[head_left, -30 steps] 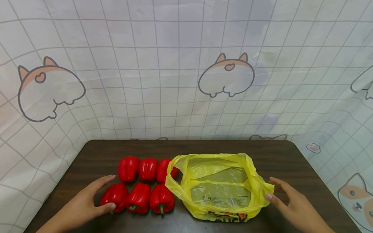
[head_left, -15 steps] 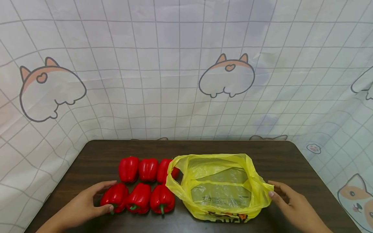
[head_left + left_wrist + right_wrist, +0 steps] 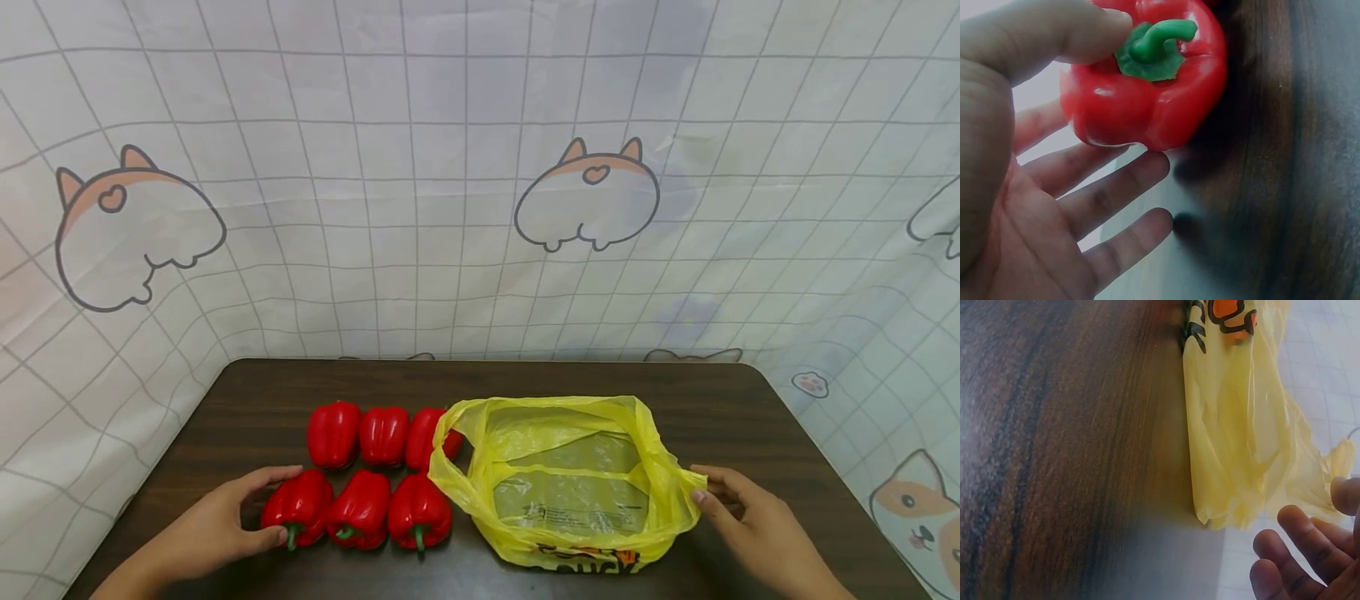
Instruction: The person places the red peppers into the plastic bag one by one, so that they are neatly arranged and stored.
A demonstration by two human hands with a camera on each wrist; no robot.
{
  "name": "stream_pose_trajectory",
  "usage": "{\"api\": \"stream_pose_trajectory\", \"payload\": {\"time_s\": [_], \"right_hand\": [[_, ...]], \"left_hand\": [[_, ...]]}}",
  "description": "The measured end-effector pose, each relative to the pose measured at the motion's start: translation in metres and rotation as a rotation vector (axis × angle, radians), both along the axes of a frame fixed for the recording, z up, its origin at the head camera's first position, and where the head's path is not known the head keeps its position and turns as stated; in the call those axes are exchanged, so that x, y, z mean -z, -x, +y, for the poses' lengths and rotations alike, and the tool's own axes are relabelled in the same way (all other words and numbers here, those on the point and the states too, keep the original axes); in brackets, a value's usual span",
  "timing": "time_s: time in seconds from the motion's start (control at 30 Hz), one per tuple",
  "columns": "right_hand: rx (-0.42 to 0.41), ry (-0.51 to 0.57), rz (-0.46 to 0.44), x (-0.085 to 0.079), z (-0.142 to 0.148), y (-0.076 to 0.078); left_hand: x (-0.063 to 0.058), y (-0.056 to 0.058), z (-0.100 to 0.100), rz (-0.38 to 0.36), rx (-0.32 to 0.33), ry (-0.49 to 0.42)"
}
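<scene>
Near the brown tabletop's (image 3: 540,380) front edge, the left hand (image 3: 213,529) pinches a pepper (image 3: 300,504) and the right hand (image 3: 757,527) pinches the bag (image 3: 517,542). A white doggy sheet (image 3: 420,250) rises behind.

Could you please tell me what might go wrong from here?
Lifting the front-left pepper with the left hand might nudge the front-middle pepper close beside it. The yellow bag could slide or sag, as the right hand pinches it on one side only. The bag's left handle overlaps the rear-right pepper in the head view, so tugging might disturb that pepper.
</scene>
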State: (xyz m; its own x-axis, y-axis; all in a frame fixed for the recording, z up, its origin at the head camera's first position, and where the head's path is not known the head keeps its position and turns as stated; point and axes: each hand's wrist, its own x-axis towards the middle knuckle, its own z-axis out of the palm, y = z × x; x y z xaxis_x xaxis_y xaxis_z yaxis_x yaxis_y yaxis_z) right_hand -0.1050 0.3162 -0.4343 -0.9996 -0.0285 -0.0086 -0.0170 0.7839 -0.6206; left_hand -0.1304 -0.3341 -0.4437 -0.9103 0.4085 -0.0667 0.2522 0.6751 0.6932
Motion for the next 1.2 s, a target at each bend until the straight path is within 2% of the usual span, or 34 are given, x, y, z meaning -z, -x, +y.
{"api": "stream_pose_trajectory", "payload": {"time_s": [0.13,0.27,0.5,0.63,0.73,0.9,1.07,1.2], "right_hand": [[0.015,-0.014,0.030,0.000,0.000,-0.001],[0.031,-0.029,0.045,0.001,-0.001,-0.001],[0.049,-0.021,0.022,0.002,-0.001,-0.001],[0.053,-0.018,0.018,0.001,-0.002,-0.001],[0.051,-0.014,0.025,0.002,-0.003,0.000],[0.053,-0.016,0.020,0.002,-0.003,0.000],[0.055,-0.015,0.002,0.002,-0.002,0.001],[0.054,-0.011,0.012,0.002,-0.002,0.002]], "left_hand": [[-0.001,0.002,-0.002,0.012,0.022,0.001],[-0.002,0.003,-0.004,-0.010,0.034,-0.033],[-0.002,0.005,-0.006,-0.040,0.003,-0.058],[-0.004,0.004,-0.006,-0.015,-0.032,-0.027],[-0.007,0.002,-0.006,0.009,-0.051,-0.036],[-0.016,0.000,-0.005,0.062,-0.087,-0.056],[-0.026,-0.001,0.001,0.098,-0.153,-0.048],[-0.033,-0.002,0.010,0.139,-0.160,-0.088]]}}
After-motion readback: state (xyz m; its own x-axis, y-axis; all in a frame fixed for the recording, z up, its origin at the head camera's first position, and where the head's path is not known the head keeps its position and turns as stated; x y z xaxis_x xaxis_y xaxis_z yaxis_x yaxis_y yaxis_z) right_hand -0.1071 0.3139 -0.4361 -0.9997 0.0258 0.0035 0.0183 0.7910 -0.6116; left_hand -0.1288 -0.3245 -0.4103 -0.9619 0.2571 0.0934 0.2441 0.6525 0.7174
